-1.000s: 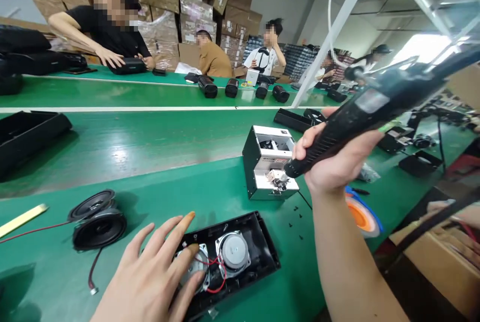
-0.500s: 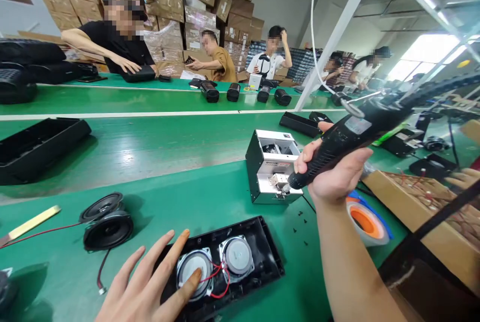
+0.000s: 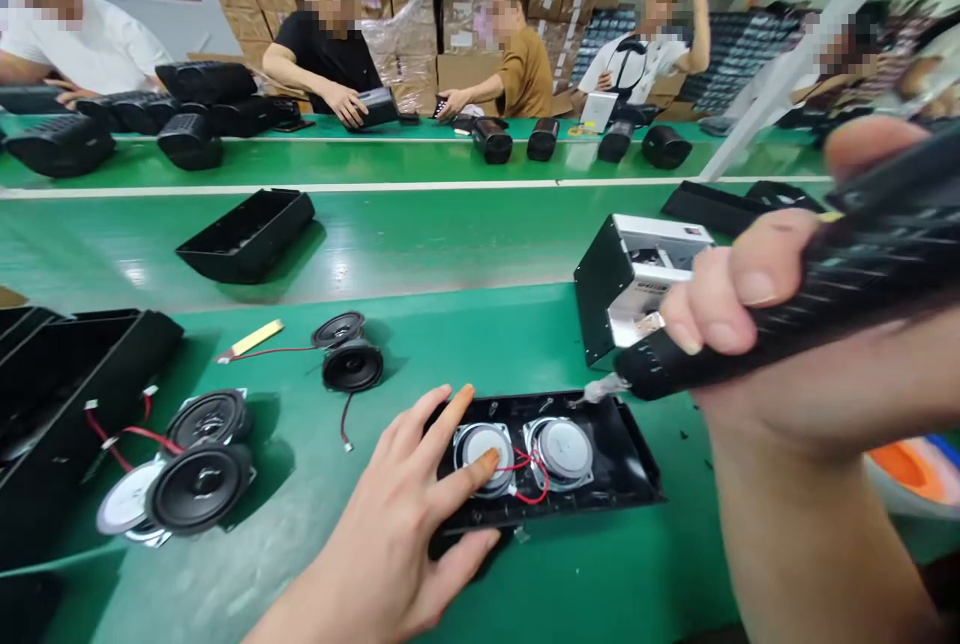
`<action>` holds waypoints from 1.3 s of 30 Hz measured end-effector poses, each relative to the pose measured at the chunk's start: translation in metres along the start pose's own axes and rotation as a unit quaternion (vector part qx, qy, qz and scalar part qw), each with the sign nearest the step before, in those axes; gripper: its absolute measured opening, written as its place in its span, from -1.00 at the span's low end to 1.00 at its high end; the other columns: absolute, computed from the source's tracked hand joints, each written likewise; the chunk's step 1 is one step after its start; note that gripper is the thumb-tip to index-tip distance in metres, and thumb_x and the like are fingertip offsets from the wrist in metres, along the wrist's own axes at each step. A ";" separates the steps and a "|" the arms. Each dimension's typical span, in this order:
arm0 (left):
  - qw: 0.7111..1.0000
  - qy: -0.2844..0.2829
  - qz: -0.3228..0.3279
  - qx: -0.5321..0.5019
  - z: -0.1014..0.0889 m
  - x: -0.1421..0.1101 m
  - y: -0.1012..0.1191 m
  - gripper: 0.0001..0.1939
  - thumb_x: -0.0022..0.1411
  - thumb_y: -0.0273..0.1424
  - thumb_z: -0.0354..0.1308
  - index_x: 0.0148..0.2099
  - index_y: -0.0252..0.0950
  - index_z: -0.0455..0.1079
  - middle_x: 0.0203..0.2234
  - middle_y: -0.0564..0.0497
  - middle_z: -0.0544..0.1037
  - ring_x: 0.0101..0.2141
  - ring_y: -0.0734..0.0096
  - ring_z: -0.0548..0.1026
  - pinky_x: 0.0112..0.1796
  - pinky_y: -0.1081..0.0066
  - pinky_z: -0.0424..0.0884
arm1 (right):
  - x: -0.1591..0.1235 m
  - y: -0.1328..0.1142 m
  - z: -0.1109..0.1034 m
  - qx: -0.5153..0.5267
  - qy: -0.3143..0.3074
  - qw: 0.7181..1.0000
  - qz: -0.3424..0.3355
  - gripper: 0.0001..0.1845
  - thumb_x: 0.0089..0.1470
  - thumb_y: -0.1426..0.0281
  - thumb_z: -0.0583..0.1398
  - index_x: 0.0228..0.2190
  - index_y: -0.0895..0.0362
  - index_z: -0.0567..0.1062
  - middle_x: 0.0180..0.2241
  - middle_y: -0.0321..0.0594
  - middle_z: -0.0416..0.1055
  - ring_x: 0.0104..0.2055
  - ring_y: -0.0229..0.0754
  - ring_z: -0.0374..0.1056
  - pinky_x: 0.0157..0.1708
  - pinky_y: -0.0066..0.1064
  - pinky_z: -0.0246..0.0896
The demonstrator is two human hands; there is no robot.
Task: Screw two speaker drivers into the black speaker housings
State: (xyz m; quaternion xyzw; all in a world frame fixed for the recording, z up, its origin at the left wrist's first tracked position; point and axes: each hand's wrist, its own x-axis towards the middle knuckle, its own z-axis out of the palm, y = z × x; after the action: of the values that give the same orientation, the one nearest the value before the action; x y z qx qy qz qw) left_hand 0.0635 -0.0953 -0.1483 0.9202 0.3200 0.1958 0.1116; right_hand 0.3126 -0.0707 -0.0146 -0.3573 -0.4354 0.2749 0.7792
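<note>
Screwdriver (image 3: pixel 787 314) now over speaker housing (image 3: pixel 626 449)

Just beyond the left hand (image 3: pixel 405 524), which lies on the black speaker housing (image 3: pixel 622 454), bare green table (image 3: pixel 465 334) stretches to a loose pair of small speakers (image 3: pixel 349 354). Farther to its left, larger speakers (image 3: pixel 195 469) and black trays (image 3: pixel 67 394) crowd the near edge. Just under the right hand (image 3: pixel 757 314) and its electric screwdriver (image 3: pixel 787 309), the screw feeder box (image 3: pixel 637 274) blocks the way, with an orange tape roll (image 3: pixel 911 464) to the right.

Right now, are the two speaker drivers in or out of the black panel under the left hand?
In. Both speaker drivers sit side by side within the black panel, the left hand touching one.
</note>
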 end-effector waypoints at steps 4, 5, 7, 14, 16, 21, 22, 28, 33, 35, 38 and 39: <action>1.000 -0.018 -0.012 -0.012 -0.004 0.001 0.002 -0.54 0.40 -0.35 0.15 0.31 -0.14 0.40 0.50 -0.24 0.01 0.44 -0.24 0.03 0.21 -0.33 0.34 | -0.019 0.028 0.027 0.058 -0.041 0.996 0.044 -0.35 0.03 -0.26 0.33 -0.18 0.03 0.53 -0.64 -0.43 0.29 -0.72 -0.25 0.13 -0.82 -0.42 0.02; 1.000 -0.019 -0.013 -0.014 -0.004 0.001 0.003 -0.54 0.40 -0.35 0.15 0.31 -0.14 0.40 0.51 -0.23 0.00 0.44 -0.23 0.03 0.22 -0.32 0.33 | -0.023 0.037 0.030 0.068 -0.061 0.994 0.052 -0.34 0.05 -0.26 0.32 -0.15 0.04 0.51 -0.63 -0.43 0.31 -0.73 -0.25 0.14 -0.81 -0.43 0.04; 0.999 -0.023 -0.015 -0.017 -0.003 0.001 0.003 -0.55 0.40 -0.34 0.15 0.31 -0.14 0.40 0.52 -0.20 -0.02 0.44 -0.22 0.02 0.23 -0.31 0.32 | -0.031 0.054 0.031 0.085 -0.092 0.991 0.053 -0.33 0.14 -0.27 0.23 -0.08 0.05 0.49 -0.60 -0.42 0.32 -0.71 -0.26 0.16 -0.78 -0.43 0.06; 1.000 -0.014 -0.007 -0.013 0.002 0.000 0.000 -0.56 0.42 -0.32 0.14 0.31 -0.11 0.38 0.52 -0.14 -0.04 0.44 -0.19 0.00 0.23 -0.29 0.33 | -0.042 0.087 0.020 0.109 -0.187 0.975 0.043 -0.37 0.33 -0.21 0.06 0.05 0.03 0.47 -0.50 -0.33 0.37 -0.65 -0.24 0.24 -0.69 -0.38 0.13; 1.000 -0.008 0.001 -0.009 0.002 0.000 -0.001 -0.56 0.43 -0.31 0.15 0.31 -0.12 0.38 0.52 -0.16 -0.03 0.43 -0.19 0.01 0.21 -0.28 0.36 | -0.042 0.090 0.018 0.120 -0.195 0.972 0.043 -0.37 0.34 -0.19 0.07 0.06 0.04 0.47 -0.50 -0.31 0.37 -0.64 -0.25 0.24 -0.68 -0.38 0.13; 1.000 -0.006 0.011 0.003 0.002 0.002 -0.003 -0.57 0.42 -0.31 0.16 0.30 -0.14 0.39 0.51 -0.19 0.00 0.43 -0.18 0.04 0.18 -0.26 0.40 | -0.043 0.092 0.018 0.115 -0.195 0.973 0.047 -0.35 0.34 -0.19 0.09 0.08 0.08 0.45 -0.49 -0.31 0.37 -0.63 -0.26 0.24 -0.67 -0.40 0.14; 1.000 -0.007 0.011 0.005 0.002 0.002 -0.003 -0.57 0.42 -0.30 0.16 0.30 -0.14 0.39 0.51 -0.19 0.00 0.43 -0.18 0.04 0.18 -0.26 0.41 | -0.043 0.092 0.019 0.113 -0.193 0.974 0.047 -0.34 0.33 -0.20 0.09 0.07 0.09 0.44 -0.49 -0.32 0.37 -0.64 -0.27 0.24 -0.68 -0.41 0.14; 1.000 0.004 0.016 0.010 0.002 0.004 -0.002 -0.58 0.43 -0.32 0.16 0.29 -0.14 0.40 0.50 -0.18 0.02 0.43 -0.15 0.05 0.18 -0.26 0.43 | -0.042 0.097 0.019 0.097 -0.204 0.973 0.047 -0.33 0.34 -0.22 0.05 0.06 0.09 0.42 -0.50 -0.34 0.36 -0.64 -0.27 0.25 -0.68 -0.43 0.14; 1.000 0.006 0.019 0.014 0.002 0.002 -0.002 -0.58 0.44 -0.31 0.14 0.30 -0.13 0.39 0.50 -0.17 0.02 0.43 -0.15 0.06 0.17 -0.26 0.45 | -0.045 0.101 0.016 0.136 -0.234 0.962 0.043 -0.38 0.39 -0.14 0.05 0.08 0.11 0.43 -0.48 -0.32 0.35 -0.61 -0.31 0.25 -0.64 -0.47 0.15; 1.000 0.007 0.020 0.016 0.003 0.002 -0.003 -0.57 0.44 -0.31 0.15 0.30 -0.12 0.38 0.50 -0.16 0.02 0.43 -0.14 0.05 0.18 -0.27 0.44 | -0.048 0.103 0.015 0.147 -0.247 0.956 0.051 -0.38 0.38 -0.15 0.06 0.07 0.11 0.44 -0.47 -0.31 0.35 -0.59 -0.32 0.26 -0.63 -0.49 0.15; 0.999 0.008 0.022 0.024 0.003 0.002 -0.005 -0.56 0.42 -0.32 0.16 0.31 -0.11 0.38 0.51 -0.14 0.01 0.43 -0.15 0.05 0.17 -0.27 0.45 | -0.051 0.105 0.014 0.157 -0.257 0.951 0.062 -0.38 0.38 -0.15 0.07 0.06 0.10 0.47 -0.44 -0.28 0.36 -0.57 -0.33 0.26 -0.62 -0.50 0.16; 0.999 0.010 0.025 0.028 0.003 0.003 -0.006 -0.56 0.42 -0.32 0.16 0.31 -0.11 0.38 0.50 -0.15 0.01 0.43 -0.16 0.06 0.16 -0.27 0.47 | -0.052 0.106 0.013 0.160 -0.258 0.951 0.062 -0.39 0.38 -0.15 0.07 0.06 0.10 0.48 -0.43 -0.28 0.37 -0.57 -0.34 0.27 -0.61 -0.50 0.17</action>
State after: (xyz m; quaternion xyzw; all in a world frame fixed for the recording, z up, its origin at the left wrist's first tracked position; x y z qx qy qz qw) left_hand 0.0634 -0.0892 -0.1523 0.9289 0.3032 0.1983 0.0773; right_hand 0.2642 -0.0418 -0.1192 -0.1711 -0.5486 0.4719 0.6686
